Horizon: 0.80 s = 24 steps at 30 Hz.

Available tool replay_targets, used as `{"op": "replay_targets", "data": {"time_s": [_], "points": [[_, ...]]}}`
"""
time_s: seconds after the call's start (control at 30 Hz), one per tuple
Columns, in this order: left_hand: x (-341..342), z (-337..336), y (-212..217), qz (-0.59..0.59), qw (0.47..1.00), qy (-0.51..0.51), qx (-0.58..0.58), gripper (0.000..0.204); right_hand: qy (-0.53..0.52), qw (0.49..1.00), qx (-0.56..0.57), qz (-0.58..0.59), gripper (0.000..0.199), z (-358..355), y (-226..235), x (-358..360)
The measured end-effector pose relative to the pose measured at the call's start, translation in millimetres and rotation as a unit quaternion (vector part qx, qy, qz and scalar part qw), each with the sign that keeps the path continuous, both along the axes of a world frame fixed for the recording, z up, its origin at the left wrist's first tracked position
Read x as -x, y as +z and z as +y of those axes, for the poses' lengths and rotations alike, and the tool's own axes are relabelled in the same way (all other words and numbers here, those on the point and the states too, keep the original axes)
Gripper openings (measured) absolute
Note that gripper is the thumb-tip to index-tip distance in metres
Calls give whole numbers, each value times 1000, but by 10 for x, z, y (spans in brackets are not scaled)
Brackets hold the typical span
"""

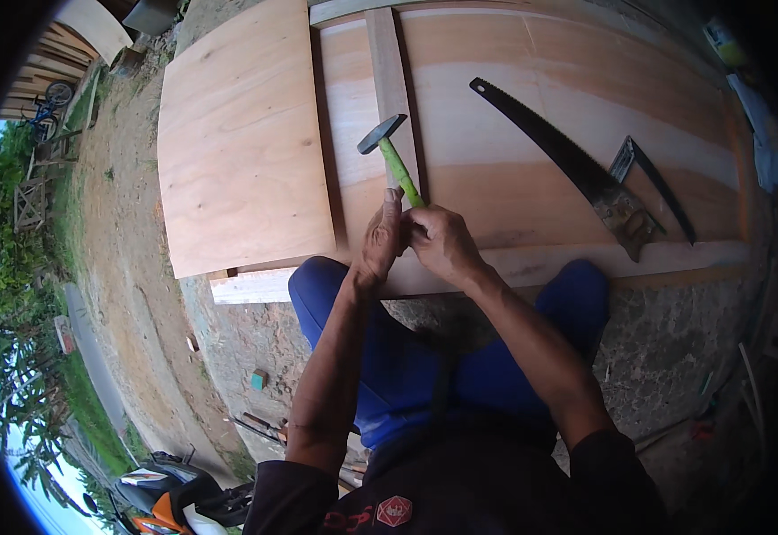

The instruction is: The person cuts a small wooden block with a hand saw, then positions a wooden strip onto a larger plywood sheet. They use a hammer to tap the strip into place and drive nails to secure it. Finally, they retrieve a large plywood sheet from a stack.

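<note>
A hammer (399, 169) with a lime-green handle and a grey metal head points away from me above the wooden panel. The lower end of its handle runs into my right hand (447, 245), whose fingers are curled closed around it. My left hand (380, 239) is right beside it, thumb up along the handle and fingers bent in toward the right fingers. What the left fingers hold, if anything, is hidden between the hands. Under the hammer head lies a narrow wooden batten (391, 76), part of the framed panel (487, 192).
A plywood sheet (246, 152) covers the frame's left part. On the right lie a handsaw (554, 147) and a try square (652, 174). The near frame rail (540, 266) crosses by my knees. A small green block (259, 379) and a motorcycle (179, 495) are at lower left.
</note>
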<state>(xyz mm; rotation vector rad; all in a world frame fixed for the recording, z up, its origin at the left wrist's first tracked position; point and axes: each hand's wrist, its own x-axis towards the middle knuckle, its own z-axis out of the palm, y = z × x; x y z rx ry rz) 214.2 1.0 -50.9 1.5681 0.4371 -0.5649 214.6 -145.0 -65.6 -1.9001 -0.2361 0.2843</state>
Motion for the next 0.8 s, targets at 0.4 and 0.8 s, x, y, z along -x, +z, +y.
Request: {"op": "replay_targets", "data": {"time_s": [0.4,0.8], "points": [[388,495,-479,34,970,114,212,73,179,971,105,122,14,450,108,-255],[561,408,-523,-34,875,296,381,33,49,991,73,100,28,677,37,-265]]}}
